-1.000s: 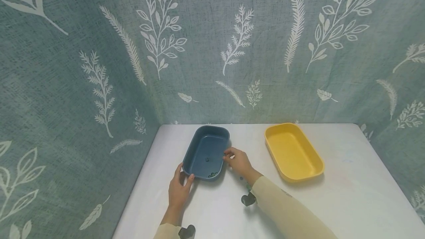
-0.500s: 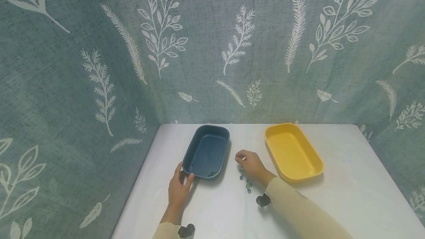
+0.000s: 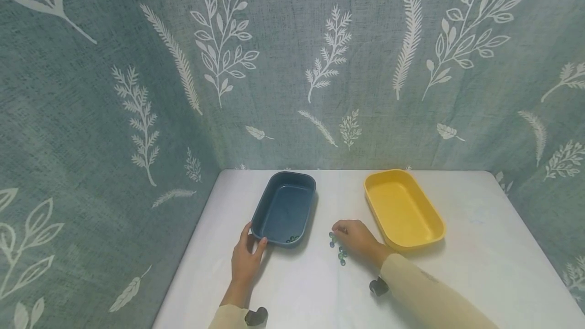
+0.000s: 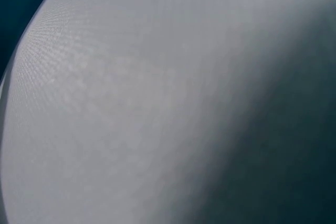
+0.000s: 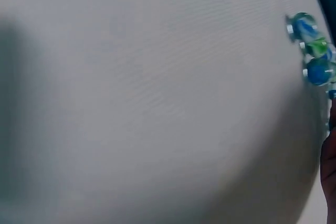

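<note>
While left hand [image 3: 245, 262] grips it, blue tray [image 3: 284, 209] runs lengthwise away.

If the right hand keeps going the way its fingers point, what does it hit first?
The right hand points left toward the loose glass marbles on the white table. It would probably meet those first, then the blue tray. Depth is unclear.

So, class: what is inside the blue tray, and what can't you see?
A few small marbles lie against the near wall of the blue tray. The left hand holds its near corner; that wall hides the floor right behind it.
</note>
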Tool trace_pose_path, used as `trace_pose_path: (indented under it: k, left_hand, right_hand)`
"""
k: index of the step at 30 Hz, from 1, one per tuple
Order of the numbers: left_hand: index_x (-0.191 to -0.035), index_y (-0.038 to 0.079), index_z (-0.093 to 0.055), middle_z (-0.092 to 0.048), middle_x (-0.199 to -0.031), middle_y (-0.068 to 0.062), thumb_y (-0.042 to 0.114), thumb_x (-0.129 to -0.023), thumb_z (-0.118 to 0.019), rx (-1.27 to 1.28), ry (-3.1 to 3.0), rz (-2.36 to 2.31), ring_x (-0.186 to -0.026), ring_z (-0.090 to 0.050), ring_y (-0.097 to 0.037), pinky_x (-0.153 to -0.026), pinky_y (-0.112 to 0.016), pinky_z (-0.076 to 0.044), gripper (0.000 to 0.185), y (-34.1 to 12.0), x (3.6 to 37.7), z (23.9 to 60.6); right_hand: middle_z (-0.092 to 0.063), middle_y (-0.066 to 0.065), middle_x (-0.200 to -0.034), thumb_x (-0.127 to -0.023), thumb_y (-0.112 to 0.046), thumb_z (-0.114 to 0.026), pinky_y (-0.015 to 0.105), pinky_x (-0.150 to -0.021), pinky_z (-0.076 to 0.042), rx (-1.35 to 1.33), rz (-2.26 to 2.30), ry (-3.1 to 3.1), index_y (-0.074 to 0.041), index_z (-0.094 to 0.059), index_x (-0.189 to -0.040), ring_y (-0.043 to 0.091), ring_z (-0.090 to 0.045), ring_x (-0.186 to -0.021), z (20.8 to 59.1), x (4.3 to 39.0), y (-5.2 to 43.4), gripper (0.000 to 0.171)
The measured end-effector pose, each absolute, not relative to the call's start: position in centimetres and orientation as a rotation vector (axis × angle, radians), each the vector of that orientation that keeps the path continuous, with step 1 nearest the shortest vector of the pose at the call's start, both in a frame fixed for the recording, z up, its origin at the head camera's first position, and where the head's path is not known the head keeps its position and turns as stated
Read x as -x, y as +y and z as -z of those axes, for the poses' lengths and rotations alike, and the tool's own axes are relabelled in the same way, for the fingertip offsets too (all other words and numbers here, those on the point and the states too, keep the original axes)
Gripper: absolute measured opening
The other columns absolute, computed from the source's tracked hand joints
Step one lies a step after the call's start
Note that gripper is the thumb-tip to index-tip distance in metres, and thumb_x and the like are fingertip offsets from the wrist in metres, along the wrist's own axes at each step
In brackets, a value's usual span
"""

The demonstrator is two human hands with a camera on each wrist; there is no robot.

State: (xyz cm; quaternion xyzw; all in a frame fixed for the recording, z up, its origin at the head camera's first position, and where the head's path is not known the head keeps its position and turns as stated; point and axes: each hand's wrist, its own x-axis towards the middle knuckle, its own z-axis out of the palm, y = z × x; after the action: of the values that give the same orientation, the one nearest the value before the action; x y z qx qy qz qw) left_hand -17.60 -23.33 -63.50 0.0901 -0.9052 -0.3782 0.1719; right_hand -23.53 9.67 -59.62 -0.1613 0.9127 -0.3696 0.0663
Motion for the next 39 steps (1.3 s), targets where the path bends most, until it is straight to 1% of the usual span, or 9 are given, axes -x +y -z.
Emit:
trace_pose_path:
  k: [4, 7, 11, 15, 19, 23, 28, 33, 39]
  left_hand:
    - [-0.140, 0.034, -0.028, -0.043, -0.140, -0.003, 0.052, -0.082, -0.059, -0.248, -2.571, 1.079, -0.127, -0.042, -0.029, -0.103, -0.052, -0.033, 0.068, -23.24, 17.59, 63.38]
    - [-0.140, 0.035, -0.027, -0.043, -0.140, -0.004, 0.051, -0.082, -0.059, -0.246, -2.572, 1.078, -0.127, -0.041, -0.030, -0.102, -0.052, -0.033, 0.068, -23.14, 17.56, 63.29]
    - [-0.141, 0.034, -0.027, -0.042, -0.141, -0.003, 0.051, -0.082, -0.059, -0.249, -2.566, 1.086, -0.128, -0.040, -0.030, -0.103, -0.052, -0.033, 0.068, -22.99, 17.51, 63.14]
    - [-0.140, 0.035, -0.027, -0.041, -0.142, -0.001, 0.051, -0.083, -0.058, -0.248, -2.561, 1.103, -0.129, -0.039, -0.029, -0.104, -0.051, -0.032, 0.067, -22.96, 17.46, 63.09]
    - [-0.140, 0.035, -0.028, -0.042, -0.141, -0.002, 0.051, -0.082, -0.058, -0.254, -2.563, 1.092, -0.128, -0.040, -0.029, -0.104, -0.052, -0.032, 0.067, -23.00, 17.49, 63.08]
    - [-0.140, 0.033, -0.028, -0.042, -0.140, -0.002, 0.050, -0.082, -0.059, -0.245, -2.566, 1.080, -0.128, -0.040, -0.030, -0.104, -0.052, -0.031, 0.068, -23.07, 17.52, 63.05]
    - [-0.140, 0.032, -0.029, -0.043, -0.140, -0.002, 0.049, -0.082, -0.060, -0.246, -2.565, 1.088, -0.128, -0.041, -0.029, -0.104, -0.052, -0.031, 0.068, -23.07, 17.46, 63.02]
    - [-0.141, 0.036, -0.026, -0.041, -0.141, -0.003, 0.051, -0.083, -0.058, -0.267, -2.586, 1.085, -0.128, -0.040, -0.030, -0.103, -0.053, -0.032, 0.068, -23.01, 17.25, 63.05]
    - [-0.141, 0.034, -0.025, -0.040, -0.142, -0.004, 0.051, -0.083, -0.057, -0.259, -2.591, 1.078, -0.129, -0.038, -0.032, -0.103, -0.054, -0.031, 0.069, -22.94, 17.10, 63.01]
  right_hand:
    - [-0.068, -0.011, -0.093, -0.089, -0.027, -0.057, 0.036, -0.091, -0.047, 0.536, 1.105, 2.751, -0.025, -0.068, -0.093, 0.014, -0.062, -0.098, 59.85, 23.12, 9.98, 0.012]
    - [-0.067, -0.012, -0.092, -0.089, -0.028, -0.057, 0.037, -0.090, -0.048, 0.565, 1.073, 2.756, -0.024, -0.068, -0.093, 0.013, -0.062, -0.096, 59.97, 22.99, 10.09, 0.013]
    - [-0.068, -0.010, -0.095, -0.088, -0.028, -0.057, 0.037, -0.090, -0.048, 0.561, 1.004, 2.766, -0.022, -0.068, -0.098, 0.014, -0.062, -0.097, 60.11, 22.90, 10.04, 0.016]
    - [-0.068, -0.008, -0.100, -0.087, -0.026, -0.058, 0.036, -0.092, -0.048, 0.557, 0.941, 2.783, -0.022, -0.068, -0.101, 0.016, -0.061, -0.102, 60.14, 22.80, 9.94, 0.018]
    - [-0.067, -0.007, -0.103, -0.086, -0.025, -0.059, 0.037, -0.093, -0.047, 0.580, 0.933, 2.781, -0.021, -0.068, -0.102, 0.017, -0.060, -0.105, 59.96, 22.65, 9.90, 0.018]
    - [-0.067, -0.006, -0.106, -0.085, -0.024, -0.060, 0.037, -0.094, -0.046, 0.591, 0.933, 2.768, -0.021, -0.067, -0.103, 0.018, -0.059, -0.107, 59.68, 22.47, 9.85, 0.020]
    - [-0.067, -0.005, -0.106, -0.087, -0.024, -0.059, 0.037, -0.093, -0.047, 0.621, 0.908, 2.788, -0.019, -0.066, -0.103, 0.019, -0.060, -0.106, 59.91, 22.53, 9.77, 0.018]
    - [-0.066, -0.007, -0.104, -0.088, -0.029, -0.057, 0.036, -0.092, -0.047, 0.595, 0.865, 2.792, -0.022, -0.064, -0.101, 0.016, -0.060, -0.104, 60.35, 22.71, 9.68, 0.016]
    - [-0.064, -0.004, -0.112, -0.090, -0.034, -0.055, 0.038, -0.096, -0.045, 0.581, 0.883, 2.779, -0.022, -0.062, -0.106, 0.019, -0.057, -0.111, 60.47, 22.69, 9.77, 0.022]
